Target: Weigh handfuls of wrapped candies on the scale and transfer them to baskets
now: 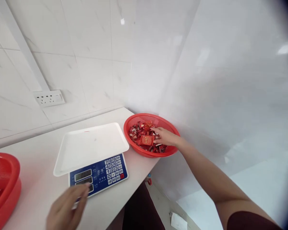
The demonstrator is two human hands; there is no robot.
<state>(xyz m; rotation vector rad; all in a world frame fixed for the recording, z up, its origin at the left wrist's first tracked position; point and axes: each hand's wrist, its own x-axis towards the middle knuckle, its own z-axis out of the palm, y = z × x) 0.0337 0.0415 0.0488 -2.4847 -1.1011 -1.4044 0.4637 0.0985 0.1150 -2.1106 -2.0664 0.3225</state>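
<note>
From the head camera, the right hand lies inside the red basket at the counter's corner, its loosely spread fingers resting on the red candies, nothing clearly gripped. The left hand, blurred, fingers relaxed and holding nothing, touches the front edge of the scale, whose white tray sits just left of the basket.

On the counter the scale sits at centre, with a basket of wrapped sweets at its 3 o'clock. Another basket lies at 9 o'clock. A wall socket is at 11 o'clock, behind.
</note>
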